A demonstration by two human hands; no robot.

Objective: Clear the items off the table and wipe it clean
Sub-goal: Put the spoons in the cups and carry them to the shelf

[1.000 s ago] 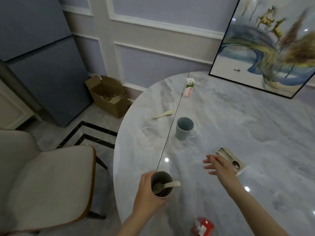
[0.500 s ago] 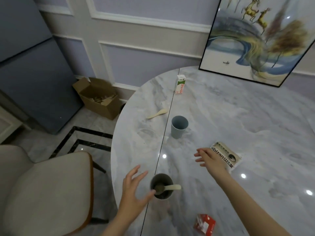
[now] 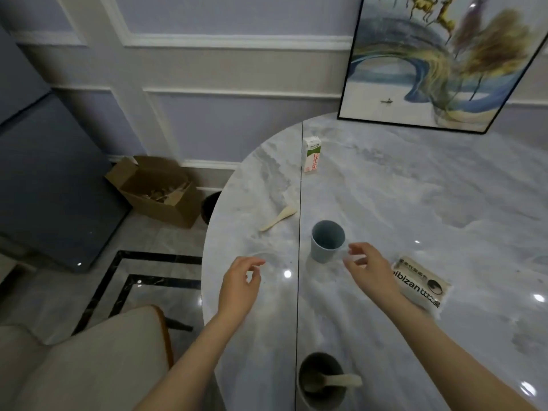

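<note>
hands reach over a round marble bench (image 3: 385,203) strewn with items. the left hand (image 3: 240,287) hovers above the bench's left part, fingers loosely curled, its grip released and holding nothing. the right hand (image 3: 369,269) hangs just right of a blue-grey cup (image 3: 327,241), fingers spread and relaxed toward it, grip likewise released; whether a fingertip touches the cup cannot be told. the cup stands upright near the bench's middle seam. a pale spoon (image 3: 277,218) lies flat to the left of the seam, beyond the cup. a small milk carton (image 3: 312,154) stands upright farther back, right at the seam. a white printed packet (image 3: 422,284) lies flat just right of the right wrist, partly covered by the forearm. at the near edge a dark cup (image 3: 321,381) stands with a second pale spoon (image 3: 341,381) resting in it, handle pointing right. a framed painting (image 3: 444,60) leans against the wall at the back of the bench. on the floor to the left sit an open cardboard box (image 3: 157,191) and a cushioned chair (image 3: 89,360).
</note>
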